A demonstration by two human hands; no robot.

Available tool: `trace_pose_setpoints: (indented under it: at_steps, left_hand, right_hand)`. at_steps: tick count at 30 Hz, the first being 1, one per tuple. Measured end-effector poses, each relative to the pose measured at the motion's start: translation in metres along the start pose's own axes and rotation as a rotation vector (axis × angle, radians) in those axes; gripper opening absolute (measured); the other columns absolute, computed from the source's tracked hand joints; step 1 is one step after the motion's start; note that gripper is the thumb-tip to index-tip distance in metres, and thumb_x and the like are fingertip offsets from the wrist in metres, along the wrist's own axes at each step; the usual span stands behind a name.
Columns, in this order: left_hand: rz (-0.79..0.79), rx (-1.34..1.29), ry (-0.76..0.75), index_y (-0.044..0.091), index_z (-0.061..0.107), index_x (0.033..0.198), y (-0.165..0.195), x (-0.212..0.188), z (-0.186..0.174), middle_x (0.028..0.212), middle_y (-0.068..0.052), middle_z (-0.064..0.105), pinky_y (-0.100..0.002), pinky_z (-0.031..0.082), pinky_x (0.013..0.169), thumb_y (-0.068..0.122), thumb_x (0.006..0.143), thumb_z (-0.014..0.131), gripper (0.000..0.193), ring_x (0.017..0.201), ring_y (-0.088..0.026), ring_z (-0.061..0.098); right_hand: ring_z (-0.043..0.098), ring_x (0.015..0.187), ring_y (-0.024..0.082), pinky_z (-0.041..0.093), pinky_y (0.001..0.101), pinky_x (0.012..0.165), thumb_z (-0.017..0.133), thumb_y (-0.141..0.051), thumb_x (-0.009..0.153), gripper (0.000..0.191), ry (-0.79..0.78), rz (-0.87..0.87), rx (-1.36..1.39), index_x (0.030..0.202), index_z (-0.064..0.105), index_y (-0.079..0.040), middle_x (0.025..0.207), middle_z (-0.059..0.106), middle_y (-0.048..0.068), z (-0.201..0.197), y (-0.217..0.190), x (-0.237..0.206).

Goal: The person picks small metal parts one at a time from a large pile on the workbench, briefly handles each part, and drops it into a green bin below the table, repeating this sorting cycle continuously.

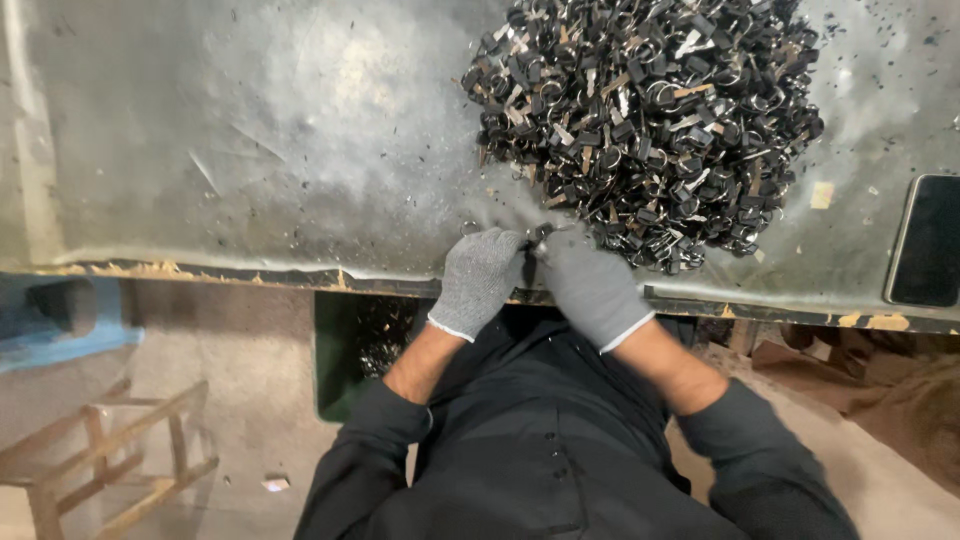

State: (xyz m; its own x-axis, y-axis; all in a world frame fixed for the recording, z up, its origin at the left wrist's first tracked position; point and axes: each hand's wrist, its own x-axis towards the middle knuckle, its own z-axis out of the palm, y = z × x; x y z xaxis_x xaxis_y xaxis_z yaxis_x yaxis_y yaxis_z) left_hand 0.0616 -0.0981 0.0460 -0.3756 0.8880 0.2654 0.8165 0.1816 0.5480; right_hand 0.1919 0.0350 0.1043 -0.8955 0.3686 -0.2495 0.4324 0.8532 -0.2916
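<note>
Left hand (pixel 478 280): grey knit glove, at the near edge of the table (pixel 250 150); its grip is closed, fingertips pinched on a small dark piece (pixel 536 240).
Right hand (pixel 590 285): same glove, fingertips meeting the left's on the same piece — grip likewise closed on it.
Piece: a small black part with a metal ring, held between the two hands just above the table edge, touching the near fringe of the heap (pixel 645 125). Too small and too covered by fingers to tell its long axis or which way it points.
Heap: many like parts — black loops and bright rings — piled on the far right of the table, lying every way.
Table: worn grey sheet, strewn with dark chips.
Phone (pixel 925 240): dark slab at the right edge, well apart from the hands.
Bin (pixel 345 350): green, under the table edge, below the left hand.
Technique: judged from the pose, the work goes best with one hand holding the piece steady while the other works it, close over the table so that a dropped part is caught.
</note>
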Motion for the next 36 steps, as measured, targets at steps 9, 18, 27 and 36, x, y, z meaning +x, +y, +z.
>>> trace_pose_setpoints:
  at_steps: [9,18,27,36]
  left_hand:
    - [0.054,0.02,0.062,0.002,0.062,0.119,0.014,0.003,-0.008,0.104,-0.015,0.066,-0.047,0.051,0.088,0.006,0.085,0.065,0.035,0.1,-0.037,0.064]
    - [-0.088,-0.105,0.021,0.01,0.065,0.124,0.023,-0.006,-0.008,0.094,-0.012,0.067,-0.046,0.054,0.084,0.0,0.084,0.063,0.042,0.09,-0.034,0.067]
    - [-0.145,0.162,0.052,0.012,0.07,0.104,0.031,-0.013,-0.011,0.084,-0.01,0.065,-0.047,0.051,0.067,0.013,0.085,0.073,0.018,0.076,-0.033,0.067]
    - [-0.187,0.054,0.005,0.011,0.063,0.082,0.021,-0.013,-0.006,0.076,-0.011,0.063,-0.05,0.05,0.064,0.017,0.079,0.074,0.013,0.071,-0.036,0.065]
  right_hand:
    - [0.074,0.075,0.036,0.059,0.0468,0.062,0.058,-0.02,0.098,0.029,0.001,0.093,0.119,0.12,0.059,0.0,0.097,0.069,0.018,0.003,-0.001,-0.002]
    - [0.074,0.087,0.039,0.059,0.0473,0.068,0.061,-0.02,0.088,0.043,0.23,-0.026,0.061,0.124,0.05,0.0,0.111,0.068,0.024,0.014,-0.006,0.0]
    - [0.073,0.067,0.036,0.058,0.0478,0.054,0.058,-0.018,0.097,0.018,0.093,0.013,0.072,0.105,0.06,-0.002,0.078,0.07,0.019,0.029,0.005,-0.019]
    - [0.074,0.068,0.032,0.059,0.0426,0.054,0.058,-0.017,0.097,0.018,-0.012,0.045,0.081,0.104,0.06,-0.001,0.085,0.071,0.019,0.024,0.0,-0.012]
